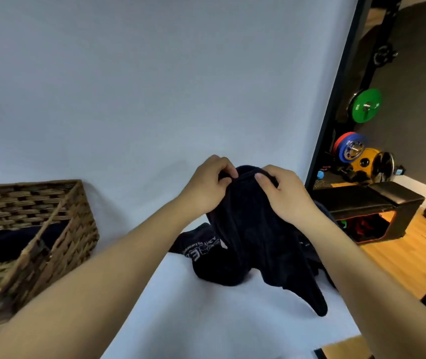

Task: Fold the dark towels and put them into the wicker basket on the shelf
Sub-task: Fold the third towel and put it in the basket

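At frame centre, the left hand [206, 182] and right hand [281, 190] pinched the dark towel [256, 244] by its top edge, its length hanging downward, wicker basket [74, 218] at lower left, nearer the left hand.

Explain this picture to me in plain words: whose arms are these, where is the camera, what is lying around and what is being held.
There is no machine here. The single picture comes from a wide-angle camera worn on a person's head, looking forward and down, so the two bare arms reaching in are that person's own.

The left hand and the right hand both pinch the top edge of a dark towel, holding it up so it hangs down onto the white surface. More dark cloth with pale lettering lies on that surface behind it.

At the left stands a wicker basket, with something dark already inside. At the right, beyond the white backdrop, are coloured weight plates and a black bench.
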